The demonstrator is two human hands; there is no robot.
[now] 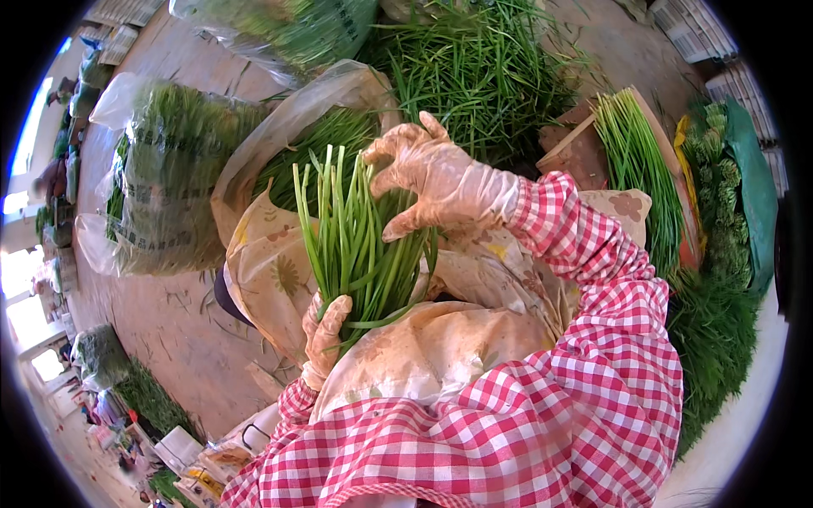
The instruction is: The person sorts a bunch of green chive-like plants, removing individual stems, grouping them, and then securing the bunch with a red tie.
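My left hand, in a soiled thin glove, is closed around the lower part of a bunch of long green leafy stalks, whose pale cut ends point up and away from me. Just right of those ends, my right hand, gloved too, is raised with fingers spread and curved; no stalk shows in its grip. Beneath both lies a stained, flower-printed plastic apron over my lap. Beyond my hands, more of the greens lie in an open clear plastic bag.
A loose heap of greens lies ahead. Packed bags of greens stand at left and upper left. At right, sorted stalks lean beside a cardboard piece, near bundled greens and a green sack. Distant people are at far left.
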